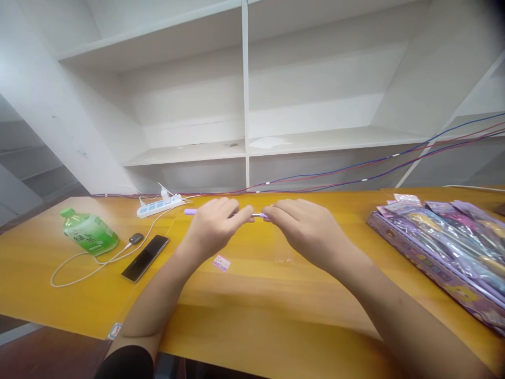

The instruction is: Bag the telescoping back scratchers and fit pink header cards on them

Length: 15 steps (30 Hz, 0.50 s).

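While gripped, apparently a purple pen (190,211) between both hands (218,223).

Before you, the table (236,305) is smooth, orange-yellow wood with a soft sheen; your phone (145,258) has a glossy black face; the bottle (90,231) looks like translucent green plastic; the packets (445,226) are shiny, crinkled clear plastic.

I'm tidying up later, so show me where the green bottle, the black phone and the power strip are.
Green bottle (90,233): head view, on its label.
Black phone (145,258): head view, mid-screen.
Power strip (152,209): head view, its top face.
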### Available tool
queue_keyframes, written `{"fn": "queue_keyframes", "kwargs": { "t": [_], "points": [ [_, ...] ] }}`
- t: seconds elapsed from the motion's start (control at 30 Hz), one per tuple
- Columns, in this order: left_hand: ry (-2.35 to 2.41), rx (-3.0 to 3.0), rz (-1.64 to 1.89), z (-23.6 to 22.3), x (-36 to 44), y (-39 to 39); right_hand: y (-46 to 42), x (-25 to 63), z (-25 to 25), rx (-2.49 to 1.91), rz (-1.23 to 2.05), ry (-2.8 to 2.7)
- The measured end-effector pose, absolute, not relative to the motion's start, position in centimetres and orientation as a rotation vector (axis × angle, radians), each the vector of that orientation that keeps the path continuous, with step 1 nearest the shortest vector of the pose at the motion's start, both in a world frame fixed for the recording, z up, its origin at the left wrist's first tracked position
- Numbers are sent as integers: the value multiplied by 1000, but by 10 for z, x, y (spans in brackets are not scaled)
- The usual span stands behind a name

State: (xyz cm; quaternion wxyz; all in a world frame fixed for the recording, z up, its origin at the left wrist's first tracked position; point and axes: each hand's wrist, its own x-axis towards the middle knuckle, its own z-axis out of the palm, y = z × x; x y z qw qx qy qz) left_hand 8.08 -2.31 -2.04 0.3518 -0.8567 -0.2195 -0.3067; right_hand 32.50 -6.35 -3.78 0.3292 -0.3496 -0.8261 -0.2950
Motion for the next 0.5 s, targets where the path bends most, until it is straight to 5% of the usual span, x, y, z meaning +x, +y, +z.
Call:
{"fn": "queue_keyframes", "kwargs": {
  "t": [0.5],
  "points": [
    [-445,-2078,-962,-5,53,-7,-67,356,-14,-736,-1013,-2059]
  ]
}}
